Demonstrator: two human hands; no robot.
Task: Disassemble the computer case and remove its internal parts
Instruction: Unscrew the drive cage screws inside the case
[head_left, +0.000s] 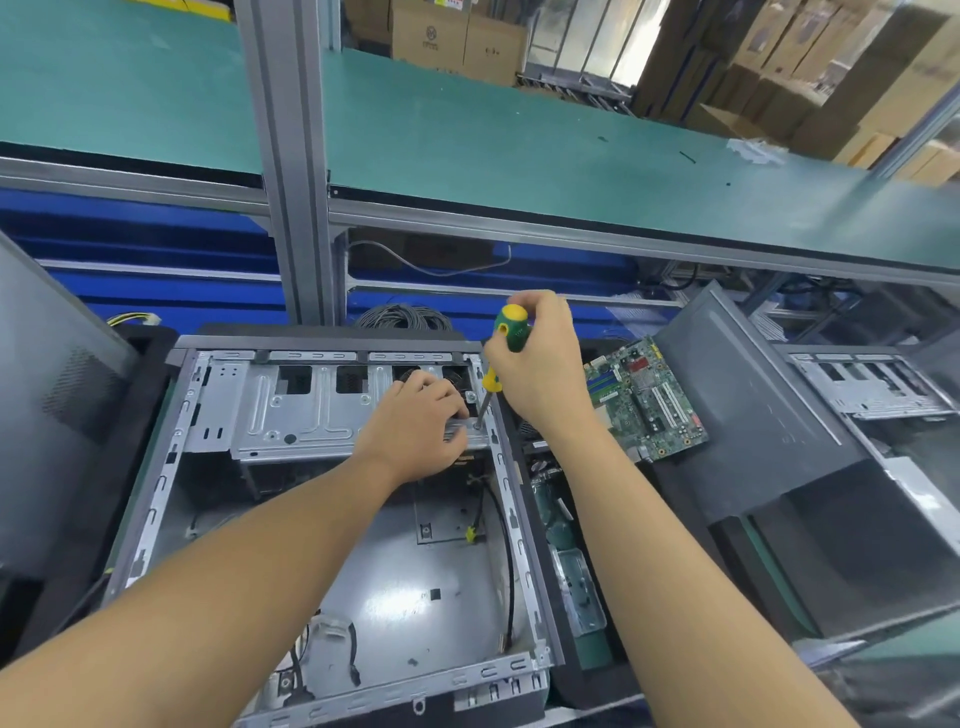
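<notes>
Computer case (156, 499) lies open on its side at the middle of the bench, both hands working at its far right corner.

Head view: the left hand (415, 431) reaches in over the case, fingers curled down onto the right end of the silver drive cage (291, 410) and holding it. The right hand (540, 364) is wrapped round the green-and-yellow screwdriver (511, 327), which stands nearly upright with its tip on the cage's flange, just beside the left fingertips. A black cable (506, 545) runs along the case's right wall inside. A bare motherboard (649, 400) lies just right of the case, beside a dark side panel (753, 405), with a second case (872, 384) farther right. A green shelf (519, 145) spans above, with cardboard boxes (457, 41) behind.
</notes>
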